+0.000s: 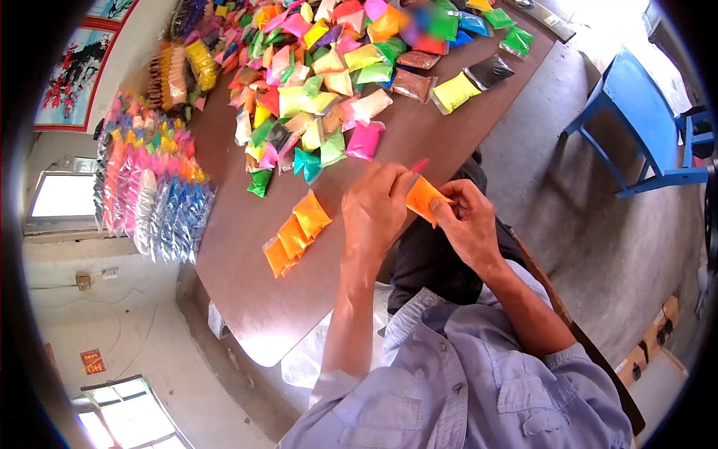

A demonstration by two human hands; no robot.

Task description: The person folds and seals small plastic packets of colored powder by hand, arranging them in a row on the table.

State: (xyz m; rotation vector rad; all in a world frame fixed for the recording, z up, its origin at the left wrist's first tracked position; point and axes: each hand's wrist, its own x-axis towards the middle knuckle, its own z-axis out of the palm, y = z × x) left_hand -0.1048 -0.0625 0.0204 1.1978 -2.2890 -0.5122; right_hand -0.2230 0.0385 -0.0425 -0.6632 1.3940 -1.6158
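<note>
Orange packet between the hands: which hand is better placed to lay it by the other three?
Probably the left hand: it is nearer the three orange packets, though it seems to hold a pink item. The right hand pinches the single packet but sits farther away.

It's a brown desk (254, 299), its near corner shining pale in the light. A great jumble of bright packets (329, 82) covers the far part — pinks, greens, yellows, oranges, all piled over one another. A black packet (489, 72) lies near the right edge. Closer in, three orange packets (293, 236) overlap in a slanting row — well apart from the pile.
</note>
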